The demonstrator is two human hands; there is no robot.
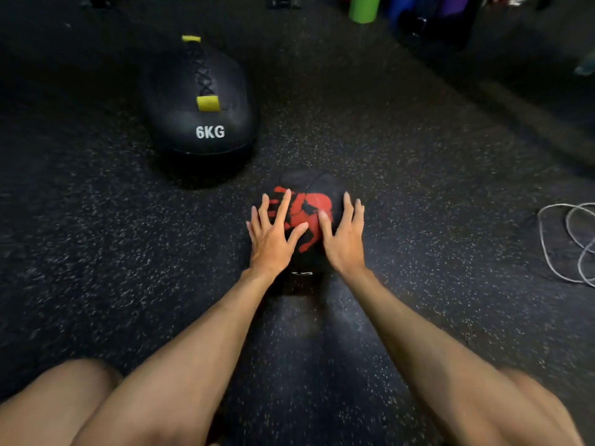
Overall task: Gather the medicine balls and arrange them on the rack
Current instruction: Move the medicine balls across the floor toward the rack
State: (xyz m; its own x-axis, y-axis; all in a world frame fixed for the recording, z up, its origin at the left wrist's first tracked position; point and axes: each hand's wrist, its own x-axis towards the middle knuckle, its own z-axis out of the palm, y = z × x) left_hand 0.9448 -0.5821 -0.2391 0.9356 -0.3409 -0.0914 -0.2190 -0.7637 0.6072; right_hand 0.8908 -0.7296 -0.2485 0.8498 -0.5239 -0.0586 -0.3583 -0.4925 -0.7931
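One 6KG ball (199, 101): black, laced seam with yellow tabs, white "6KG" marking; rests on the floor up and to the left of the hands, apart from both.
Left hand (273, 233): laid flat on the upper left face of the small ball; fingers straight and spread, thumb angled inward over the red print; nothing clasped.
Small ball (309, 201): black with a red handprint graphic; sits on the floor between the two palms, touching both; the marking on its near side is too blurred to read.
Right hand (346, 236): laid flat against the right face of the small ball; fingers straight, thumb on the red print; pressing, not clenched.
Green cylinder (363, 8): upright, far beyond the hands.
Floor (418, 156): dark speckled rubber.
Coiled cord (569, 233): pale loops on the floor, well to the right of the right hand, cut off by the frame edge.
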